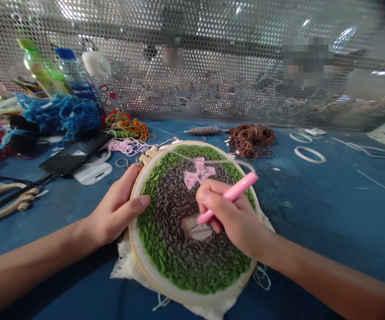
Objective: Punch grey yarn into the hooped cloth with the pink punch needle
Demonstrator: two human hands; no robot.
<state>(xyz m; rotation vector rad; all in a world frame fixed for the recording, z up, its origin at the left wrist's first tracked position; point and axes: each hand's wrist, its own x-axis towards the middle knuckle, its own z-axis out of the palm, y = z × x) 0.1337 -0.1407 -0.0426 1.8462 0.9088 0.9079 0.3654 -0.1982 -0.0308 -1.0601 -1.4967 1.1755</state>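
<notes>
I see the left hand (114, 215) bracing a hoop (133, 240) by its rim, while the right hand (232, 213) grips a pink punch needle (237, 192), its tip at a bare patch (202, 234) amid dark stitching (170, 213). Farther off on the tabletop (319, 213) lie brown yarn (250, 138) and 2 pale rings (315, 161).

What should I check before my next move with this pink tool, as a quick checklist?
1. Hoop steadied: ok, the left hand grips its left side, thumb on top.
2. Pink tool in hand: ok, the right hand holds it, needle slanting down.
3. Needle over unstitched fabric: ok, it points into the bare patch.
4. Needle tip through the fabric: cannot tell.
5. Yarn strand off the stitching: not ok, it runs across the hoop's upper part.
6. Underside free of snags: cannot tell, hidden.
</notes>
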